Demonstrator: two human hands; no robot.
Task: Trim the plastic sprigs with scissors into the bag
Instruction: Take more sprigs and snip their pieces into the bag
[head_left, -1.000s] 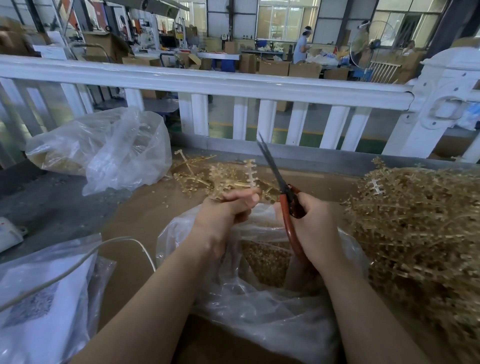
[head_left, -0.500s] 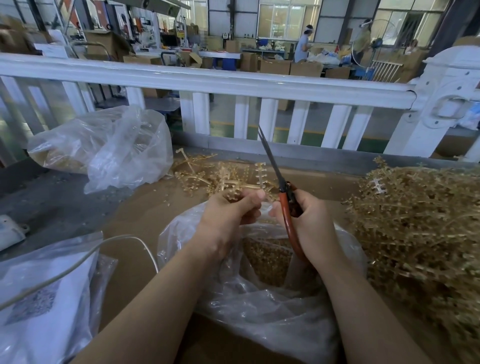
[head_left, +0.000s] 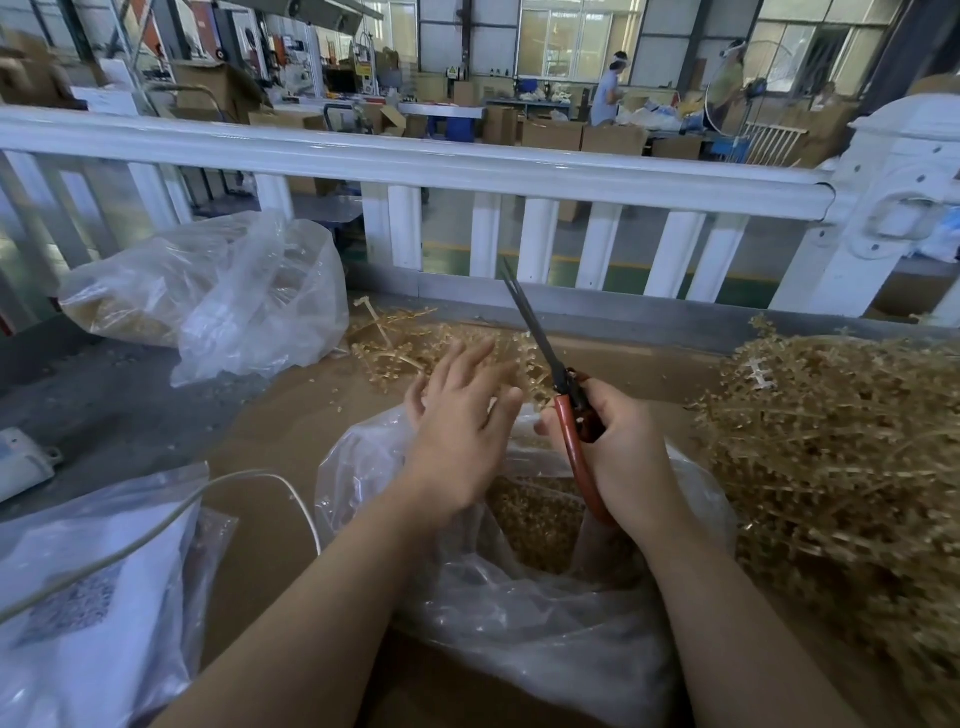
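Brown cardboard tabletop (head_left: 291, 415) carries two sprig heaps, right (head_left: 841, 457) and far (head_left: 415, 348), and three plastic bags; the near-centre bag (head_left: 519, 613) holds trimmings. Left hand (head_left: 462, 415) spreads empty; right hand (head_left: 618, 447) grips one pair of scissors (head_left: 550, 364).

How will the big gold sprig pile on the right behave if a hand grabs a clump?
The gold sprig pile is a dense tangle of thin branched stems, so a grabbed clump would likely drag neighbours along. It looks airy, so probably light for its bulk. The stems hold jagged, straight shapes, suggesting springy rather than floppy plastic; loose bits on the cardboard hint that pieces shed.
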